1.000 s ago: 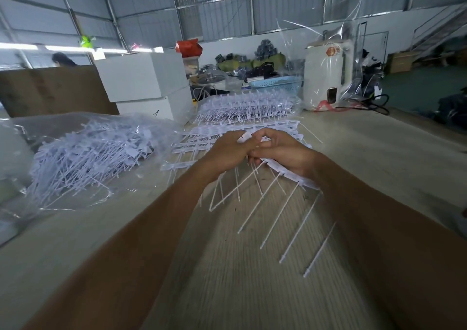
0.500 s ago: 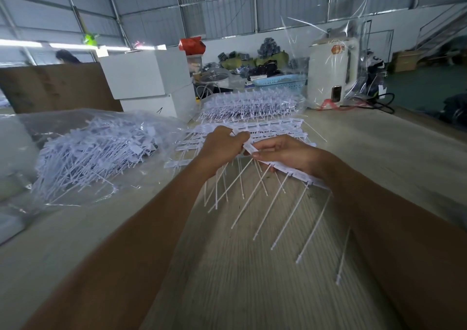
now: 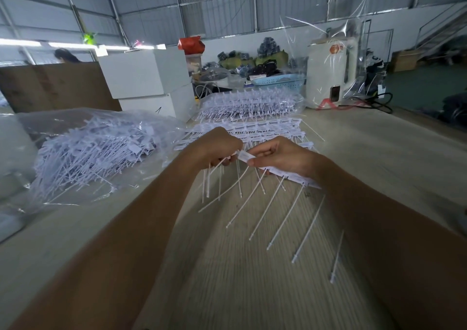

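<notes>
Grip of the right hand (image 3: 280,158): thumb and forefinger clamped on the end tag (image 3: 246,155) of a white strip (image 3: 290,176) of plastic ties, the other fingers curled under it. The left hand (image 3: 217,145) is closed round a small bunch of loose ties (image 3: 209,180), whose tails hang below the fist.

The two hands nearly meet, and the end tag sits between them, just right of the left fingertips. From that pinch the strip's long axis runs back and to the right, under the right palm towards the right forearm. Its thin tails slant down towards the person, above the tabletop (image 3: 252,291). The left hand is therefore the nearer one to the free end. Taking the next tie would probably mean reaching a short way right and pulling it off leftwards, across the strip's length.

Beyond the hands lie flat strips (image 3: 267,130) in a stack. A clear bag (image 3: 96,150) of ties lies to the left, and a second bagged heap (image 3: 247,104) farther back.
</notes>
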`<action>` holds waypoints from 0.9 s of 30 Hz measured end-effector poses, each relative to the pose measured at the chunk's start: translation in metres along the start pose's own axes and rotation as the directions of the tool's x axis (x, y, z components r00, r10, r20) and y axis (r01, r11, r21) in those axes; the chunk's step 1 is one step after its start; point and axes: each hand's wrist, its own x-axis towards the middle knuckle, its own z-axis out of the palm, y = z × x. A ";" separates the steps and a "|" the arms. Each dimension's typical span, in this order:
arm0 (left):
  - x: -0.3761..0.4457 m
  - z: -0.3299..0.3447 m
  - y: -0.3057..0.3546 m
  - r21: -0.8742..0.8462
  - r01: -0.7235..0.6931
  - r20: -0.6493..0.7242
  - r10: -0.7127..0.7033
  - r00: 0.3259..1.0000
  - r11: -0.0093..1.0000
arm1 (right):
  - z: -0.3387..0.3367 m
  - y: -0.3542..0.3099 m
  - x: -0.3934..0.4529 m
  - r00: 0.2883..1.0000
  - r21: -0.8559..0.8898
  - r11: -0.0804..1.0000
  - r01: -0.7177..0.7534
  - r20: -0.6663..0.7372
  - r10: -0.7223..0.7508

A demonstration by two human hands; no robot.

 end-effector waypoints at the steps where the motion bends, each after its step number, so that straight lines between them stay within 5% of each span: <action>1: -0.002 -0.006 0.001 -0.001 -0.013 0.023 0.013 1.000 1.000 | -0.001 0.001 0.000 1.000 0.012 1.000 -0.003 0.000 0.003; 4: -0.003 -0.031 -0.002 -0.214 -0.094 0.023 0.101 0.995 0.972 | -0.005 0.003 -0.001 1.000 0.040 0.999 -0.017 -0.022 0.017; 7: 0.004 -0.042 -0.010 -0.419 -0.214 -0.118 0.180 0.977 0.883 | -0.005 0.004 -0.001 0.999 0.122 0.992 -0.029 -0.017 0.031; 13: 0.025 -0.002 -0.020 -0.629 -0.181 -0.177 0.088 0.980 0.756 | -0.005 0.004 0.000 0.999 0.191 0.982 -0.016 -0.028 0.022; 27: 0.029 0.015 -0.025 -0.481 -0.363 -0.169 0.322 0.932 0.798 | -0.005 -0.005 -0.003 1.000 0.170 0.985 0.010 -0.013 -0.008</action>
